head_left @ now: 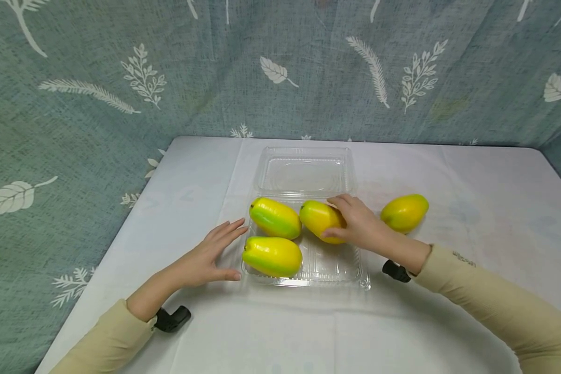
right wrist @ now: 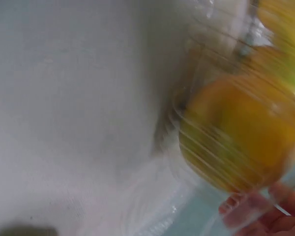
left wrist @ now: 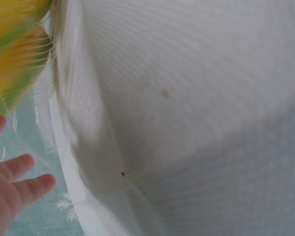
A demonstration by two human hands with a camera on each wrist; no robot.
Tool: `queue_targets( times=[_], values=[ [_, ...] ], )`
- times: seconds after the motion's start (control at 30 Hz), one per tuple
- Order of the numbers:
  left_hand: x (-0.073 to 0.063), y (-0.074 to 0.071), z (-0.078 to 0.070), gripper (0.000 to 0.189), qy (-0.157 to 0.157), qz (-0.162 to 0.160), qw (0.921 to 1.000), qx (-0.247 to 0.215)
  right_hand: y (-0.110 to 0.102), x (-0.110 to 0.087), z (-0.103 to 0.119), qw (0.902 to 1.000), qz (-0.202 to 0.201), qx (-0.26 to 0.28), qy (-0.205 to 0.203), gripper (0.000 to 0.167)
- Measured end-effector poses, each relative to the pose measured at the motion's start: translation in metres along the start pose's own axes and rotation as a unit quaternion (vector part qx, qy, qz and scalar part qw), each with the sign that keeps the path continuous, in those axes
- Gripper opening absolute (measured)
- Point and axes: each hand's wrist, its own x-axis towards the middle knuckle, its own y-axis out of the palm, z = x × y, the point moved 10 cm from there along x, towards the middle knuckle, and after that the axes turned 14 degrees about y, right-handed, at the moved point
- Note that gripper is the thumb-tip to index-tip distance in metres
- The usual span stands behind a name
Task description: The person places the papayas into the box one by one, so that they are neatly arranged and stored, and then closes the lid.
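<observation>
A clear plastic clamshell box [head_left: 329, 267] lies with its lid [head_left: 304, 174] folded back behind it. In its left half sit two yellow-green mangoes, a rear mango [head_left: 275, 218] and a front mango [head_left: 272, 256]. A third mango [head_left: 315, 215] is in the rear right part of the base, and my right hand [head_left: 355, 223] grips it with the thumb in front and fingers behind. Through the box wall, the right wrist view shows this mango [right wrist: 241, 132] blurred. Beside the box's left edge, my left hand [head_left: 212, 257] is spread with fingers extended, holding nothing.
Another mango [head_left: 404, 213] lies on the white tablecloth [head_left: 477, 208] right of the box, behind the right forearm. A grey-green curtain with white leaf prints [head_left: 280, 72] hangs behind the table. Both wrists wear a black camera mount.
</observation>
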Motion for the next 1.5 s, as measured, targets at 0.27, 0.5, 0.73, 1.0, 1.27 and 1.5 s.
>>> queue_targets(
  times=[0.27, 0.5, 0.73, 1.0, 1.27, 1.5],
  values=[
    [-0.001, 0.0, 0.0, 0.09, 0.003, 0.0, 1.0, 0.001, -0.026, -0.001, -0.009, 0.9995, -0.015, 0.027, 0.005, 0.073],
    [-0.001, -0.001, -0.001, 0.09, 0.003, -0.001, 1.0, 0.005, -0.062, -0.009, -0.023, 0.9983, -0.044, 0.035, 0.015, 0.068],
    [-0.001, -0.001, -0.001, 0.089, 0.003, 0.001, 1.0, 0.006, -0.087, -0.019, -0.049, 0.9953, -0.053, 0.035, 0.074, 0.069],
    [-0.001, -0.001, -0.002, 0.089, 0.005, 0.0, 1.0, 0.007, -0.1, -0.03, -0.087, 0.9899, -0.063, 0.045, 0.119, 0.07],
    [-0.001, 0.0, -0.001, 0.089, 0.006, 0.0, 0.9999, 0.008, -0.103, -0.034, -0.133, 0.9797, -0.047, 0.063, 0.185, 0.075],
    [-0.001, 0.0, -0.001, 0.09, 0.005, -0.001, 1.0, 0.006, -0.097, -0.039, -0.16, 0.9719, -0.031, 0.083, 0.218, 0.078]
  ],
)
